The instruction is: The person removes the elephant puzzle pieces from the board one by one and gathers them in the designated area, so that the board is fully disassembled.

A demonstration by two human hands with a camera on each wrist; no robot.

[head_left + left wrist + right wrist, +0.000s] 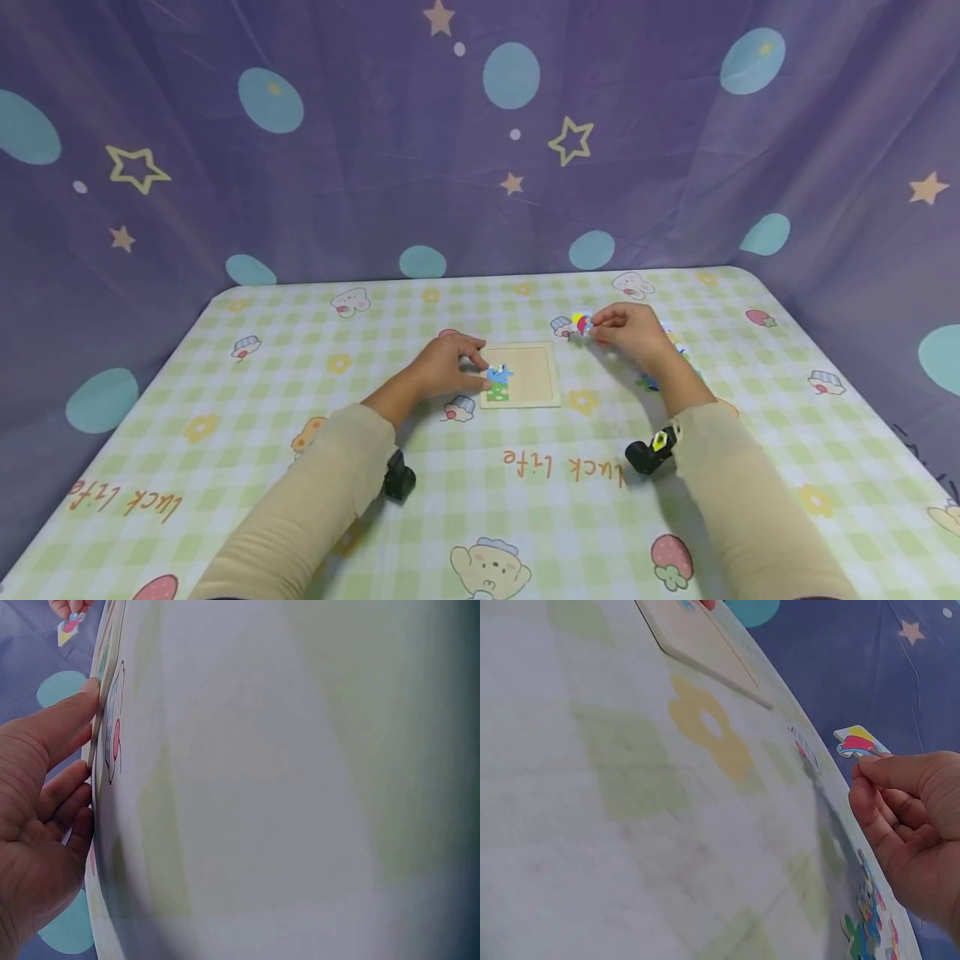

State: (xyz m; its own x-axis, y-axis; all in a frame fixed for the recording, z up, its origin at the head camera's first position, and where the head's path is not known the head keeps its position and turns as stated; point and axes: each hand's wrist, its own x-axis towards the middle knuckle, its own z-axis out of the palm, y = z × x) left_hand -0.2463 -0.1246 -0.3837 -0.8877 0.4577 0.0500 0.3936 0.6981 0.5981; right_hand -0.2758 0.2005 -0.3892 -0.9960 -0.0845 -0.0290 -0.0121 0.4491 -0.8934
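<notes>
A small, shallow wooden puzzle tray [534, 377] with a raised rim lies on the cloth-covered table. In its lower left sit blue and green puzzle pieces [498, 383]. My left hand [447, 367] touches the tray's left edge, thumb and fingers spread along the rim, as the left wrist view also shows. To the right of the tray, my right hand [630, 333] pinches a puzzle piece [859, 741] between thumb and fingertips, raised above the cloth. Yellow, red and blue show on that piece. Loose puzzle pieces [868, 919] lie below the right hand, partly hidden by the forearm in the head view.
A green-and-white checked cloth [420, 533] with printed cartoons covers the table. Behind it hangs a purple curtain [360, 167] with stars and blue spots. Black wrist mounts [651, 454] sit under both sleeves, close over the cloth.
</notes>
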